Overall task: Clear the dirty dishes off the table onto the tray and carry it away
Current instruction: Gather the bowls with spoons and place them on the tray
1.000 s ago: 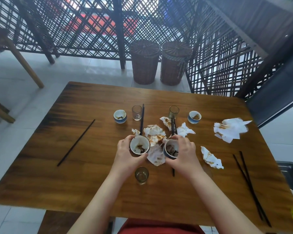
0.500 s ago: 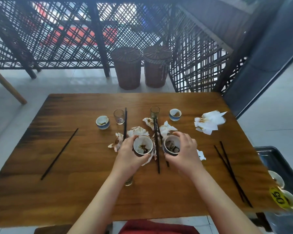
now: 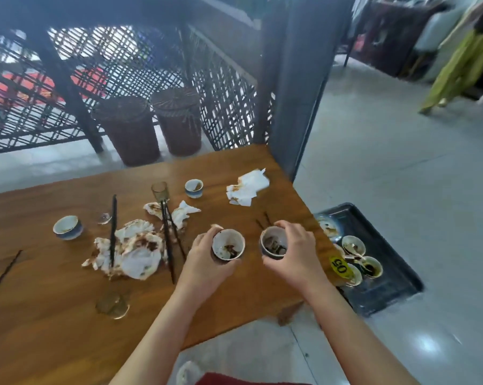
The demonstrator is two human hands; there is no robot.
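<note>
Two hands [image 3: 207, 259] [image 3: 295, 257], two sauce-smeared white bowls [image 3: 228, 246] [image 3: 273, 242], gripped over table [image 3: 54, 315]

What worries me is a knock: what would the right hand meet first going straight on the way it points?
Probably the black chopsticks just beyond the right hand, which holds a dirty cup; the stained napkins lie farther along. The hand may pass above them: height is unclear.

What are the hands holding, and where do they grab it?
The left hand grips the left cup around its side; the right hand grips the right cup around its side.
</note>
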